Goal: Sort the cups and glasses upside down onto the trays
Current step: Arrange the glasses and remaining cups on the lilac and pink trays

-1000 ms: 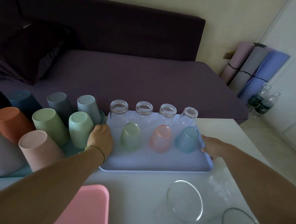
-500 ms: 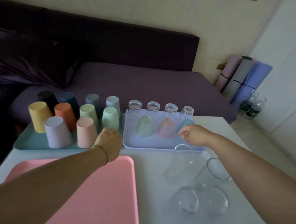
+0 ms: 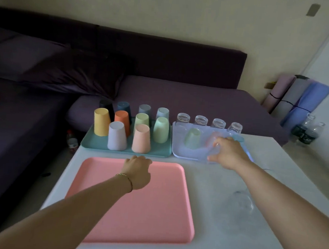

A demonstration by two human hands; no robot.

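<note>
Starting at the left, the teal tray (image 3: 92, 145) carries ten opaque plastic cups (image 3: 101, 122), all mouth down in three rows; they look light and tough, easy to take by the wall. Nearer the person lies the pink tray (image 3: 153, 211) with no cup on it; the left hand (image 3: 138, 172) hangs over its far rim, knuckles up, fingers curled under and hidden, so I cannot tell whether it grips the rim or only rests there. Next comes the lavender tray (image 3: 179, 154), with four clear glasses (image 3: 201, 120) inverted along its back edge and tinted tumblers in front, the green one (image 3: 192, 138) plainest. Over its near right corner the right hand (image 3: 230, 154) pinches a clear glass (image 3: 213, 153) between thumb and fingers; the glass is blurred and its tilt is unclear. Such glass is likely smooth, slippery and breakable, so it is best held round the wall and set down gently. Another clear glass (image 3: 241, 202) waits on the white table (image 3: 210, 234) beside the right forearm.
</note>
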